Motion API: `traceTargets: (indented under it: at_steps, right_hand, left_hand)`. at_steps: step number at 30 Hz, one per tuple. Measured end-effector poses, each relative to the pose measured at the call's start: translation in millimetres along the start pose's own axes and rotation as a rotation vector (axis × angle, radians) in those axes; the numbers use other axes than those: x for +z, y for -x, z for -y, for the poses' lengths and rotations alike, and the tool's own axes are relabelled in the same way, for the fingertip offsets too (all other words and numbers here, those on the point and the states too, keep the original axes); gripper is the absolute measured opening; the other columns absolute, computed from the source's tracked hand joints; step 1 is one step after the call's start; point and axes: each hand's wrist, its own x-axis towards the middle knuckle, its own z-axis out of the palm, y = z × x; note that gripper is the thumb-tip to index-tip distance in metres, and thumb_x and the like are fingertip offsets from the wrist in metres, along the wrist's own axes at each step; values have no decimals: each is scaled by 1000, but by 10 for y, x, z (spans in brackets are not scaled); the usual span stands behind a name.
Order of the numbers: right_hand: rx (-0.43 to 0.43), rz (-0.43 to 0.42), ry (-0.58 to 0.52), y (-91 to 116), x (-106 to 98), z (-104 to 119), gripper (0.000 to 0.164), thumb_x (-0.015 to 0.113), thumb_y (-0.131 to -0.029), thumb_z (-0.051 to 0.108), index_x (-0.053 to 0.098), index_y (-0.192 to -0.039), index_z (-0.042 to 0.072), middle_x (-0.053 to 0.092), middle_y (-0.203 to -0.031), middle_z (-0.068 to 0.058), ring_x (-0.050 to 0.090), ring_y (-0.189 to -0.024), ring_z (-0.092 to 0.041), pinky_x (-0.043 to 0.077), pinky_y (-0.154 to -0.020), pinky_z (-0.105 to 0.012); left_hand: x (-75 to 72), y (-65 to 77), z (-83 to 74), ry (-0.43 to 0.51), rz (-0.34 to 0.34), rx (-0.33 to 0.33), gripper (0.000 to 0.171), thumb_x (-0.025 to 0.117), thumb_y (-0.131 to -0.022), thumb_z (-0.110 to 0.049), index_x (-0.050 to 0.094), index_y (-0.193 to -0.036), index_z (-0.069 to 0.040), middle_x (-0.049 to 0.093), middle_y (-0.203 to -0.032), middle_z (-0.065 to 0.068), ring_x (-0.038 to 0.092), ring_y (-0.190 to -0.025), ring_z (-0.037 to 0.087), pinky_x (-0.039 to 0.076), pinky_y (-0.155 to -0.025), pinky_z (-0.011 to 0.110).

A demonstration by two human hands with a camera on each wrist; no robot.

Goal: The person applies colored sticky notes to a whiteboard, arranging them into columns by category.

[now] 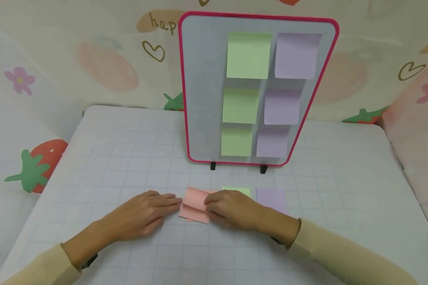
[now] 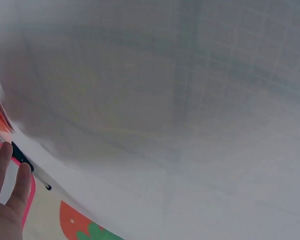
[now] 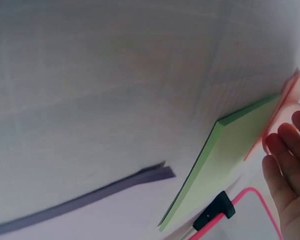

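Observation:
On the table, a pink sticky note [image 1: 196, 198] bends up in a curl above more pink paper of the same pad. My right hand [image 1: 237, 209] pinches its right side between thumb and fingers; the thumb is mostly hidden. From the left, my left hand [image 1: 146, 213] rests with fairly straight fingers, the tips at the left edge of the pink paper. Just behind the right hand lie a green sticky note pad [image 1: 237, 191] and purple sticky notes [image 1: 271, 198]. The right wrist view shows the green pad's thickness and the pink note [image 3: 285, 112] by the fingers.
A pink-framed whiteboard [image 1: 203, 87] stands behind the pads on black feet [image 1: 264, 169]. It bears a column of green notes [image 1: 249, 56] and one of purple notes [image 1: 297, 56]. A grid-patterned cover lies on the white table [image 1: 128, 158], with printed curtains around it.

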Motion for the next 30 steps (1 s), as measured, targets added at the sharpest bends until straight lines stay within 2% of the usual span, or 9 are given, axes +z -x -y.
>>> traceTargets:
  at_steps: [5, 8, 11, 16, 24, 30]
  right_hand:
    - [41, 23, -41, 16, -47, -26, 8, 66, -91, 8, 74, -93, 10, 71, -105, 0, 66, -100, -14, 53, -90, -29]
    - [66, 20, -66, 23, -60, -48, 9, 65, -91, 7, 74, -95, 9, 71, -104, 0, 67, -98, -13, 54, -89, -29]
    - [76, 4, -94, 26, -63, -69, 9, 64, -91, 6, 72, -92, 10, 70, -94, 4, 66, -89, -11, 54, -83, -26]
    - [91, 0, -132, 20, -50, -87, 13, 63, -91, 5, 66, -82, 14, 61, -77, 9, 56, -72, -6, 50, -71, -21]
    - [132, 5, -177, 11, -55, -78, 11, 63, -93, 7, 71, -89, 13, 63, -80, 8, 56, -72, -4, 51, -72, -22]
    - [112, 7, -180, 11, -79, -74, 11, 63, -95, 7, 71, -91, 12, 65, -82, 7, 58, -75, -5, 52, -75, -26]
  left_hand:
    - [56, -44, -34, -22, -16, 73, 42, 65, -89, -10, 66, -130, -5, 65, -131, 4, 61, -122, 20, 51, -95, 42]
    - [75, -55, -52, -33, -34, 82, 41, 67, -88, -11, 67, -128, -5, 67, -129, 4, 62, -120, 20, 51, -96, 43]
    - [77, -62, -59, -21, -51, 93, 38, 66, -87, -11, 69, -124, -6, 68, -126, 2, 63, -119, 20, 51, -95, 43]
    - [70, -63, -100, 30, -55, 128, 38, 64, -87, -10, 69, -125, -7, 68, -126, 1, 62, -118, 18, 51, -94, 41]
    - [104, -77, -146, 46, -28, 133, 44, 64, -85, -11, 66, -129, -6, 66, -129, 3, 61, -120, 18, 50, -97, 39]
    - [146, -113, -165, 30, 13, 122, 44, 63, -87, -13, 65, -130, -5, 66, -130, 4, 61, -122, 22, 49, -99, 41]
